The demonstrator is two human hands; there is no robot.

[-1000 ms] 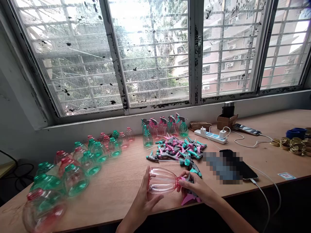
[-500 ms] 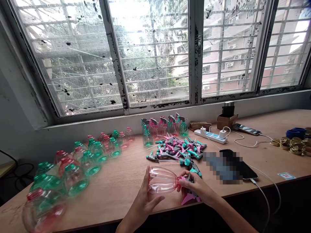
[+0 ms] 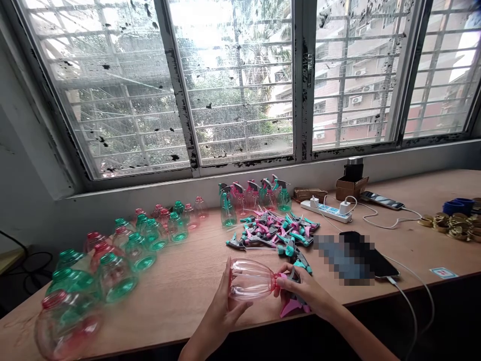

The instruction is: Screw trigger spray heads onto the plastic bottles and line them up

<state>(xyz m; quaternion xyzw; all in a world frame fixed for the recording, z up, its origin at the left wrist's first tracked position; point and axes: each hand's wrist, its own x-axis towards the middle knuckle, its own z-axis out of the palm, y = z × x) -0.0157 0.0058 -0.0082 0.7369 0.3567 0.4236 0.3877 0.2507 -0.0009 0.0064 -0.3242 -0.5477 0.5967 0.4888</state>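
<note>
A clear pink bottle (image 3: 251, 279) lies on its side in the air above the table's front edge, its neck pointing right. Around its wide base, my left hand (image 3: 221, 308) is closed, with the thumb underneath and the fingers behind. My right hand (image 3: 300, 288) pinches a pink-and-grey spray head (image 3: 293, 307) at the bottle's neck; the fingers partly hide it. How far the collar sits on the neck cannot be told. Just beyond is a heap of pink, green and grey spray heads (image 3: 270, 230) with thin tubes.
Open pink and green bottles (image 3: 116, 281) stand in rows on the left. Several bottles with spray heads (image 3: 251, 198) stand by the window wall. A power strip (image 3: 330, 210), a charging phone (image 3: 370, 255), a small cardboard box (image 3: 350, 188) and gold-coloured rings (image 3: 451, 225) occupy the right side.
</note>
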